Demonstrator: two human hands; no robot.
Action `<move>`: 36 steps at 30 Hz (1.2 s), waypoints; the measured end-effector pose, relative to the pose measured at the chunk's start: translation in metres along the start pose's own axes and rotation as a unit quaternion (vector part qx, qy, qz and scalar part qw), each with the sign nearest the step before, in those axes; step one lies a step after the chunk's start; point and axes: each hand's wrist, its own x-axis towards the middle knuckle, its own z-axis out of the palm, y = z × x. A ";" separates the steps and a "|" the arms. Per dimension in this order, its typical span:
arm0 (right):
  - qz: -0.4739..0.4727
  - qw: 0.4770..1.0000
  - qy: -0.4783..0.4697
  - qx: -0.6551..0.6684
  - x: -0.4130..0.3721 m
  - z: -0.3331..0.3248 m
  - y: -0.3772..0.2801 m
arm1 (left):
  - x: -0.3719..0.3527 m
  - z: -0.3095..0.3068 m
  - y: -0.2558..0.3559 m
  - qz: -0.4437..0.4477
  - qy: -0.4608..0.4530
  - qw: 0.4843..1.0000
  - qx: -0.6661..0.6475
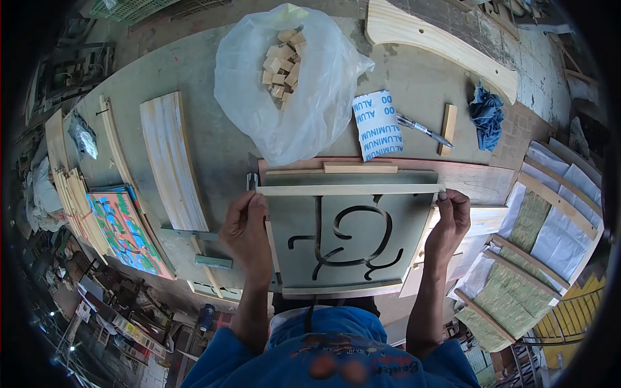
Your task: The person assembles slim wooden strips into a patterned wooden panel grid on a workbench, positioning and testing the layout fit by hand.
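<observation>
A thin pale wooden strip [349,190] lies across the upper part of a grey-green panel [297,265] painted with dark curved strokes. My left hand [248,223] pinches the strip's left end, and my right hand [449,216] pinches its right end. Just above the strip, a short wooden piece [360,167] rests along the panel's top edge. A small metal object [252,181] is beside my left fingertips. Light wood strips border the panel's sides and its bottom edge [343,289].
Beyond the panel are a plastic bag [242,84] of wooden blocks [281,64], sandpaper [377,126], a pen [424,131], a small wood piece [447,129] and blue cloth [486,116]. Boards [173,161] and a colourful panel [126,229] lie left; a slatted frame [527,258] stands right.
</observation>
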 end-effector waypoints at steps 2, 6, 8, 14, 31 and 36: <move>0.000 1.000 0.003 -0.010 0.000 0.001 0.001 | 0.000 0.001 -0.001 -0.021 0.021 1.000 -0.004; 0.004 1.000 0.012 -0.024 -0.001 0.004 0.001 | 0.003 0.002 -0.002 0.084 0.018 0.988 0.127; -0.007 0.999 0.016 -0.031 0.001 0.006 0.001 | 0.003 0.004 -0.003 0.130 0.012 0.977 0.167; -0.010 0.998 0.014 -0.059 0.010 0.008 -0.006 | 0.005 0.007 -0.010 0.147 -0.020 0.971 0.187; 0.021 0.998 0.022 -0.058 0.013 0.009 0.013 | 0.008 0.005 -0.014 0.164 -0.026 0.978 0.122; 0.014 0.999 0.020 -0.045 0.015 0.010 0.015 | 0.005 0.003 -0.016 0.138 -0.045 0.982 0.119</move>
